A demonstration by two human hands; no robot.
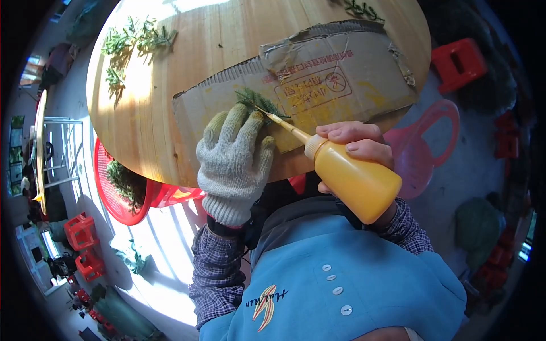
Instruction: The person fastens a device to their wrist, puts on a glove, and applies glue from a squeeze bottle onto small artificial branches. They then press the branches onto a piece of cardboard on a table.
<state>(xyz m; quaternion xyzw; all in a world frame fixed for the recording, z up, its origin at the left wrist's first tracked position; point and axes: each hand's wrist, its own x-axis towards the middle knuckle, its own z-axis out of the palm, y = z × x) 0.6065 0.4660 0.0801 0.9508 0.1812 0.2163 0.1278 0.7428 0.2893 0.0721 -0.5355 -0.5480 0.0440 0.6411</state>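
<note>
My left hand [232, 150], in a pale knitted glove with yellowed fingertips, rests on a small green needle-leaf sprig [248, 98]. Its fingertips hold the sprig against a flattened piece of brown cardboard [369, 74]; the underside of the fingers is hidden. In my right hand [364, 142], which is bare, a squeeze bottle [358, 182] of yellow-orange liquid lies tilted. The bottle's long thin nozzle [284, 125] points left, and its tip reaches the sprig beside my gloved fingers. Yellow smears mark the cardboard around them.
The cardboard lies on a round wooden table [199, 34]. More green sprigs [136, 37] sit at its far left, others [361, 10] at the far edge. A red basket [101, 187] with greenery stands below left. Right are a pink plastic scoop-like container [421, 148] and a red stool [459, 65].
</note>
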